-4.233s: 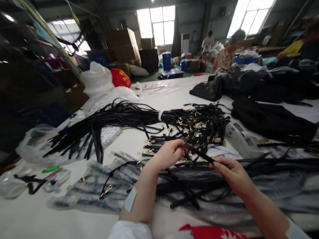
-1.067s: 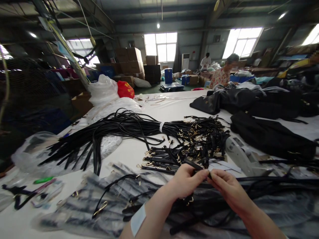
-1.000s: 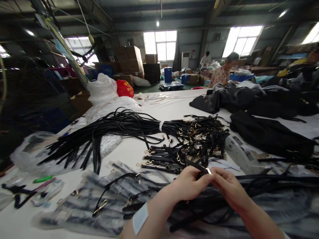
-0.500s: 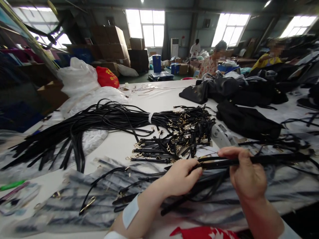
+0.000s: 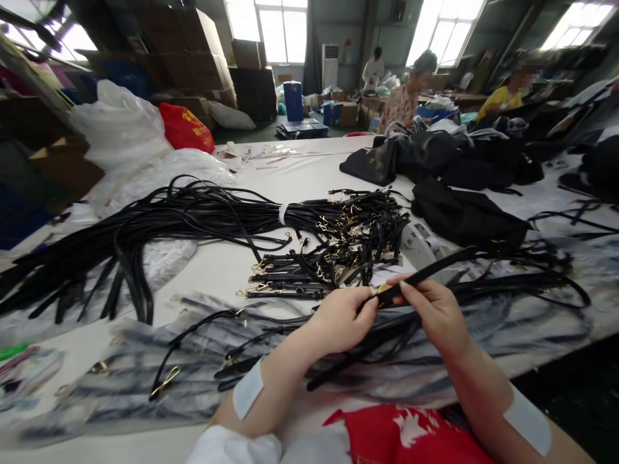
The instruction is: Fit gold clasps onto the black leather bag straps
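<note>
A black strap (image 5: 439,265) with a gold metal fitting (image 5: 383,288) runs between my two hands. My left hand (image 5: 345,320) pinches it just left of the fitting. On the fitting's other side, my right hand (image 5: 432,309) grips the strap between thumb and fingers. Below my hands, more black straps (image 5: 338,374) lie on plastic-wrapped bundles (image 5: 193,396). Just beyond, short straps with gold clasps (image 5: 285,283) are heaped on the white table (image 5: 222,274).
Long black straps (image 5: 159,216), tied by a white band (image 5: 283,212), stretch to the left. A grey-white device (image 5: 418,243) stands near my right hand. Black bags (image 5: 469,219) are piled at the right. Two people (image 5: 403,96) and another (image 5: 503,96) are further back.
My right hand has slid left along the strap, close to my left hand, and its fingers have closed in a pinch. The gold fitting now shows between the hands. The view has tilted down slightly.
</note>
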Demonstrator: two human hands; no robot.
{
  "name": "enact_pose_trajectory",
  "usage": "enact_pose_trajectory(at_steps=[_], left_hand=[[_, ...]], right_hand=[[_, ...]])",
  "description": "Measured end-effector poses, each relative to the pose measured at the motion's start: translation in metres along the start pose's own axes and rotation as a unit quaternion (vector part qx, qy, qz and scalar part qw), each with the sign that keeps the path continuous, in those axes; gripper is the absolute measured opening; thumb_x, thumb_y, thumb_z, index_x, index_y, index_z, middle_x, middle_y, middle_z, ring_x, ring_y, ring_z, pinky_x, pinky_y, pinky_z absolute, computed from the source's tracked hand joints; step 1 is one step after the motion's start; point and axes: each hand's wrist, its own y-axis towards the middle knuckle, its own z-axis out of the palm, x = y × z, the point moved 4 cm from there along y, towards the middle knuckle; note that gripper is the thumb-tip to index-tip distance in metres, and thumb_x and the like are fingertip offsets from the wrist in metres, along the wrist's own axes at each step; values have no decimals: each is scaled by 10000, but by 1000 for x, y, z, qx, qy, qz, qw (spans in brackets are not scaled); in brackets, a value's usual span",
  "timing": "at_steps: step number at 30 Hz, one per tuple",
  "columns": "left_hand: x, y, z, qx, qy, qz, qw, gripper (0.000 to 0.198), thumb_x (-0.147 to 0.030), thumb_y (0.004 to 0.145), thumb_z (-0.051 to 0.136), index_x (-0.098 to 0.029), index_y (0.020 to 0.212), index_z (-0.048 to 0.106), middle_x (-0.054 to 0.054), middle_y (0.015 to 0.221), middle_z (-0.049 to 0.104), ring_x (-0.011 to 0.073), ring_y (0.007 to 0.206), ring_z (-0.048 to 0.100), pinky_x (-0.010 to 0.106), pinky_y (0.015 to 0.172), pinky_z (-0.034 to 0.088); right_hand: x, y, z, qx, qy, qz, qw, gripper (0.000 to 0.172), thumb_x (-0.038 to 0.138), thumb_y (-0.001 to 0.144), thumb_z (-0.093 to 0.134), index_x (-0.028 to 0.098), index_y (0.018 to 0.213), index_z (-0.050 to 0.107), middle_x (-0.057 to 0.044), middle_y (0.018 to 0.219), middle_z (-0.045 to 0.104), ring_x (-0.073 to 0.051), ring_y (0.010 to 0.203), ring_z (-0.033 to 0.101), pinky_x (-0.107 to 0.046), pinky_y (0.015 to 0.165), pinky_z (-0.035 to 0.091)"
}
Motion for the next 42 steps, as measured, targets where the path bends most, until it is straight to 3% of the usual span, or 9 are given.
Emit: enact_pose_trajectory(at_steps=[7,15,21,30,34,42], left_hand=[[4,3,1,-11,10,-1,1000,253,-276,946,419,-190,755,560,4,681,596,141,617,507,247,560,309],[6,4,2,-27,-3,-19,999,257,-275,930,435,-189,707,531,-20,620,533,128,585,470,240,559,305],[3,3,3,4,-24,3,1000,182,-230,918,421,-181,833,574,26,806,644,165,755,571,246,668,398],[2,-2,-2,46,-30,15,998,152,-162,842,468,-184,953,569,40,923,652,186,837,589,263,734,449],[0,-3,-4,72,-24,16,997,170,-225,904,429,-182,1003,561,66,1009,654,209,914,593,299,811,459],[1,0,-3,54,-18,7,998,198,-195,915,373,-185,888,569,22,808,623,166,744,556,256,675,426]], right_hand=[[-11,2,-4,-17,15,-17,1000,322,486,911,599,219,953,774,-54,904,753,-244,848,680,-323,795,529],[-26,-3,-5,-26,48,9,998,318,476,912,603,214,879,780,-59,802,753,-262,785,681,-348,756,515],[-27,-5,-7,-41,38,-3,998,314,462,918,600,210,849,775,-51,767,748,-249,748,678,-334,729,509],[-27,-1,-7,-45,15,-40,998,300,433,925,598,193,893,775,-49,792,756,-237,741,685,-315,718,531],[-28,0,-8,-44,7,-46,998,296,423,934,585,195,910,773,-51,812,758,-243,779,690,-310,714,527],[-26,-3,-7,-40,-21,-49,998,310,416,951,568,199,884,780,-36,767,750,-208,717,674,-286,702,510]])
